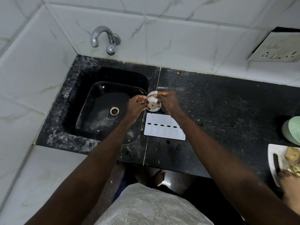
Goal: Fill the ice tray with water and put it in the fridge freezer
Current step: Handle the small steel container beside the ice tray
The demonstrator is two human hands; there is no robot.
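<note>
A white ice tray lies flat on the black stone counter, just right of the sink; I cannot tell whether it holds water. Just beyond the tray's far edge, both my hands hold a small round steel vessel with a knob at its centre. My left hand pinches its left rim with curled fingers. My right hand grips it from the right, thumb over the top. A chrome tap juts from the tiled wall above the black sink; no water runs.
A pale green bowl stands at the counter's right edge. In front of it, another person's hand rests on a white plate with a knife and food. A wall socket sits upper right. White tiled walls close off the back and left.
</note>
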